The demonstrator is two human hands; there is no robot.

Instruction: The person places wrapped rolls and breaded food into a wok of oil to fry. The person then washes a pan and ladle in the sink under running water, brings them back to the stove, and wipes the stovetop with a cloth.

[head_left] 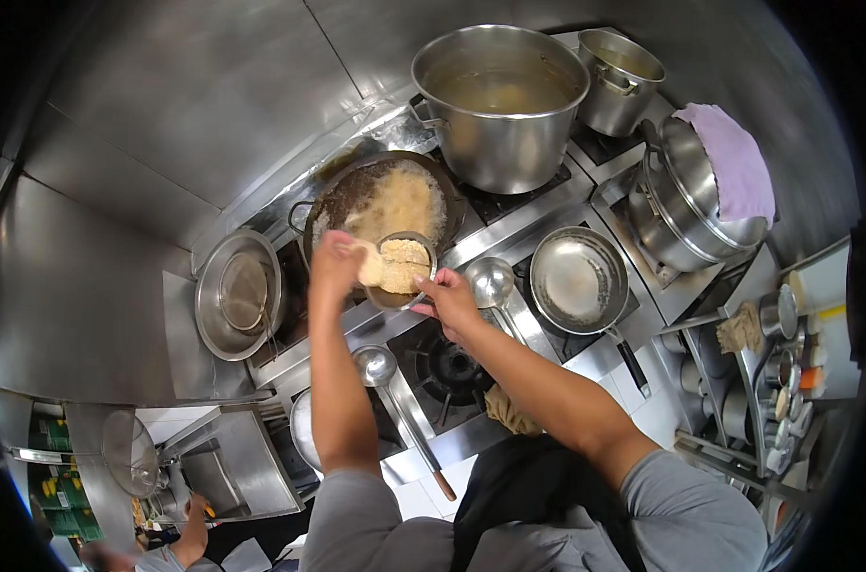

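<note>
Steadily, a person in grey sleeves is working over a stove [505,232], both arms reaching forward to a metal bowl [390,301] at the near edge of a dark wok [336,202]. The right hand [447,296] is gripping the bowl by its rim, the thumb showing on top. The left hand [334,265], slightly blurred, is pinching a crumbed piece [369,265] at the bowl's left side, its grip closed on it. Two more crumbed pieces [404,252] are lying inside the bowl. Whether the bowl is touching the wok cannot be told. Behind it, pale froth [400,198] is covering much of the wok's middle.

Around them, a basin [211,305] is standing left of the wok, a strainer [242,291] resting inside. A large pot [509,153] and a smaller pot [609,107] are standing beyond, both holding liquid. To the right, a pan [581,276] is sitting near a ladle [490,280], while a lilac cloth [729,162] is draping a lidded pot [660,234]. A second ladle [374,363] is lying beside a burner [449,364]. At lower left, another person's hand [195,505] is showing near a sink [212,479].
</note>
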